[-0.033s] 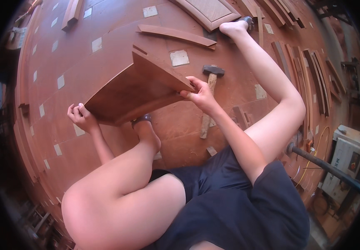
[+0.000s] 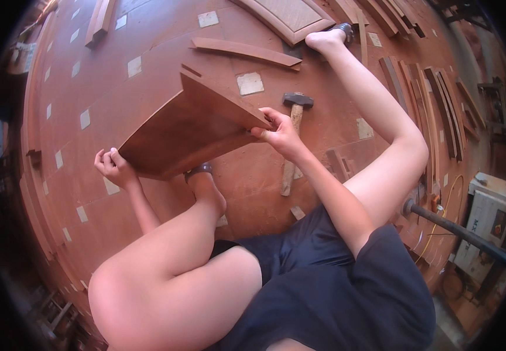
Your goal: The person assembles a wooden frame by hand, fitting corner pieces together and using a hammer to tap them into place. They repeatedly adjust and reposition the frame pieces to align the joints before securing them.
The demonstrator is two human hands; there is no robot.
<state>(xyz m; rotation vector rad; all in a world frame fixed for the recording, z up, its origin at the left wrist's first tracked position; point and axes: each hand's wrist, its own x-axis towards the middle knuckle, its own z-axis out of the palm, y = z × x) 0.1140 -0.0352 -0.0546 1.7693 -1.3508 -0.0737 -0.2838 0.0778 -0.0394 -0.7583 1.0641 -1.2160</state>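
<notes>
A thin brown wooden panel (image 2: 177, 131) is held up at a tilt between my hands, above the floor in front of me. Along its far right side runs a wooden rail (image 2: 220, 90) with a slot showing near its upper end. My left hand (image 2: 116, 167) pinches the panel's left corner with curled fingers. At the opposite side, my right hand (image 2: 279, 133) grips the rail's near end, thumb below and fingers over it. A hammer (image 2: 297, 105) with a dark head and a worn wooden handle lies on the floor just right of my right hand.
A mitred wooden piece (image 2: 247, 52) and a framed wooden panel (image 2: 288, 14) lie beyond. Loose boards (image 2: 422, 111) are spread at the right, near a white box (image 2: 481, 222) and a metal bar (image 2: 458, 231). Long boards (image 2: 33, 105) line the left. My legs (image 2: 376, 99) flank the work.
</notes>
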